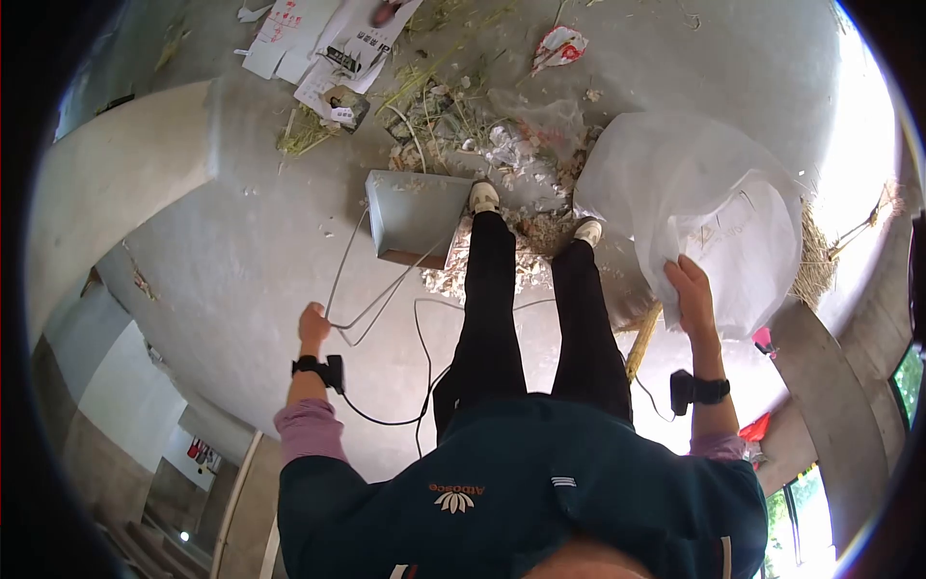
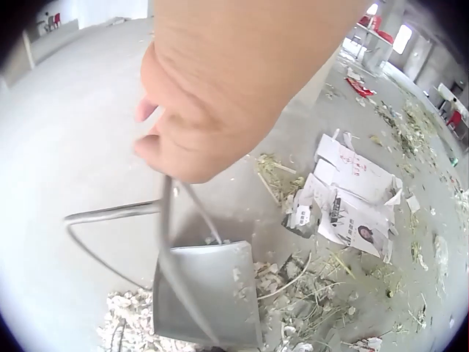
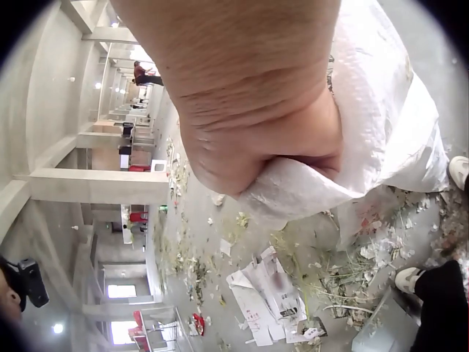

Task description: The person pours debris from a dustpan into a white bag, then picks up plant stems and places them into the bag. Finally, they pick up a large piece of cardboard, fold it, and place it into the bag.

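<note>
My left hand (image 1: 313, 328) grips the bent rod handle (image 2: 167, 249) of a grey metal dustpan (image 1: 415, 214). In the left wrist view the dustpan hangs below the hand, its pan (image 2: 209, 293) beside scraps on the floor. On the other side, my right hand (image 1: 691, 297) pinches the rim of a large white sack (image 1: 627, 159), whose mouth gapes toward me. The right wrist view shows the sack's cloth (image 3: 396, 139) bunched at the palm of the right hand (image 3: 249, 147); the fingertips are hidden there.
A heap of pale scraps (image 1: 526, 265) lies around my shoes (image 1: 485, 197). Flattened cardboard (image 1: 313, 48), straw (image 1: 307, 130) and a red-and-white wrapper (image 1: 559, 48) litter the floor beyond. A straw bundle (image 1: 818, 253) lies behind the sack. A pillar (image 1: 145, 164) stands at left.
</note>
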`<state>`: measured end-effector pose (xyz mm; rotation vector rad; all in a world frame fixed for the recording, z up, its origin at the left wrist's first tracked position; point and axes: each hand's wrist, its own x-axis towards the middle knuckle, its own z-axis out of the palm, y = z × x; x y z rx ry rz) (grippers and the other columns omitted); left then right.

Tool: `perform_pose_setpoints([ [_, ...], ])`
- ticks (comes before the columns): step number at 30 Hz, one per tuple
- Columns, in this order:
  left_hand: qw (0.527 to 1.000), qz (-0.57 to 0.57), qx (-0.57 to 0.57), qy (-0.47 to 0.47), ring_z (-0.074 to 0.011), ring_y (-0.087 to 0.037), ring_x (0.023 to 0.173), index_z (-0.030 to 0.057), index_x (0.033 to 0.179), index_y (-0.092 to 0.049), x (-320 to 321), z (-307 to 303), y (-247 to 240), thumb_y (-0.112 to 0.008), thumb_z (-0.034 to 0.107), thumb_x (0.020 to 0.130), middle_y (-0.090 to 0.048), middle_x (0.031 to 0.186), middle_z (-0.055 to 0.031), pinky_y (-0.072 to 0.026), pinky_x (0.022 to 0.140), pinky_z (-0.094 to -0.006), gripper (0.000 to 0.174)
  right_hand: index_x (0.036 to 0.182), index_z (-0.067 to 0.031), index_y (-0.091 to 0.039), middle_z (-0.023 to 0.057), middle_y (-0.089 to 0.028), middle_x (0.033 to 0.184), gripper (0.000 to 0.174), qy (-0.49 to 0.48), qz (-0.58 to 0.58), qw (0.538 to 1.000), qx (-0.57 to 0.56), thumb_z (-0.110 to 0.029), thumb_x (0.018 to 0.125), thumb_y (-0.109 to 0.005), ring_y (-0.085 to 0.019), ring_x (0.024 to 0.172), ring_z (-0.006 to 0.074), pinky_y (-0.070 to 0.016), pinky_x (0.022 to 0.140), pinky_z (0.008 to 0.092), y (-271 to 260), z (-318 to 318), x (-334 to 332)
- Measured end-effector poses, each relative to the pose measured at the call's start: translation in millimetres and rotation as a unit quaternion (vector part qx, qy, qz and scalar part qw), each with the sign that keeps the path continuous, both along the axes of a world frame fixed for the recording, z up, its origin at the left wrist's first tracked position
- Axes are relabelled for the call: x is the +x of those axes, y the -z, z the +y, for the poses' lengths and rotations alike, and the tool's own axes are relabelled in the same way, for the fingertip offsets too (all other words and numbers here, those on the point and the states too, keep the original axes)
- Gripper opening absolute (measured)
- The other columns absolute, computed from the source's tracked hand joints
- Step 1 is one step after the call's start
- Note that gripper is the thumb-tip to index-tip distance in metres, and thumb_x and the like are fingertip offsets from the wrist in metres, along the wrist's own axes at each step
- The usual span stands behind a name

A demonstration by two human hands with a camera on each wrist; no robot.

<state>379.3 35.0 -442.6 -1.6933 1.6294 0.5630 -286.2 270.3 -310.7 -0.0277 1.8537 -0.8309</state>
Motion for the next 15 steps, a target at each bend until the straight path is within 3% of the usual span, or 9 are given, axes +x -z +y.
perform_pose_setpoints([
  [1,0.996,-0.046,0.035,0.064,-0.0296,-0.057,0.1,0.0165,0.106,-0.057,-17.7,-22.8,-4.0,-0.046,0.012,0.08,-0.062,0.102,-0.0084,-0.0458,0.083,-0.0411,0.029,0.088,-0.0024,-0.059,-0.0016,-0.055,0.075,0.013,0.027,-0.025,0.999,-0.001,-0.013,0.086,-0.053,-0.047,0.069,0.0048,-0.0382,0.06,0.0214,-1.9,-1.7,1.9],
  [2,0.989,-0.019,0.015,0.144,-0.0294,-0.057,0.102,0.0159,0.106,-0.056,11.0,-42.2,40.1,-0.045,0.013,0.081,-0.061,0.107,-0.007,-0.0433,0.086,-0.0453,0.028,0.089,-0.0024,-0.06,-0.002,-0.055,0.076,0.013,0.056,-0.051,0.997,-0.001,-0.013,0.086,-0.053,-0.047,0.068,0.0045,-0.0383,0.06,0.0207,-0.8,-0.3,4.9],
  [4,0.996,-0.016,0.001,0.085,-0.03,-0.056,0.103,0.0182,0.111,-0.054,-53.7,-87.0,38.0,-0.047,0.014,0.079,-0.06,0.109,-0.0083,-0.0428,0.084,-0.0494,0.033,0.092,-0.0015,-0.06,-0.002,-0.057,0.079,0.014,0.039,-0.053,0.998,0.017,-0.012,0.087,-0.054,-0.048,0.068,0.0041,-0.0386,0.06,0.0192,10.0,10.4,3.3],
  [5,0.991,-0.016,0.016,0.131,-0.0309,-0.056,0.104,0.0189,0.114,-0.052,-75.5,-107.1,48.7,-0.048,0.014,0.079,-0.06,0.112,-0.0085,-0.043,0.084,-0.0487,0.035,0.095,-0.001,-0.06,-0.0019,-0.057,0.079,0.015,0.038,-0.056,0.997,0.026,-0.012,0.087,-0.053,-0.048,0.068,0.0039,-0.0387,0.06,0.0189,14.2,13.4,4.3],
  [10,0.98,0.115,-0.046,0.155,-0.0307,-0.053,0.109,0.0142,0.119,-0.05,-178.5,-189.3,154.3,-0.051,0.018,0.078,-0.057,0.117,-0.0107,-0.0429,0.087,-0.045,0.041,0.102,0.0004,-0.06,-0.002,-0.057,0.079,0.02,0.055,-0.07,0.994,0.064,-0.01,0.086,-0.053,-0.049,0.069,0.0039,-0.039,0.061,0.0193,36.9,21.1,15.5],
  [15,0.965,0.177,-0.069,0.181,-0.0318,-0.05,0.111,0.007,0.123,-0.047,-272.4,-224.1,226.1,-0.055,0.022,0.081,-0.053,0.121,-0.0158,-0.0418,0.091,-0.0418,0.045,0.106,0.0009,-0.058,-0.0007,-0.058,0.081,0.023,0.071,-0.076,0.987,0.127,-0.008,0.086,-0.052,-0.05,0.071,0.0053,-0.0404,0.063,0.0206,43.6,15.9,25.2],
])
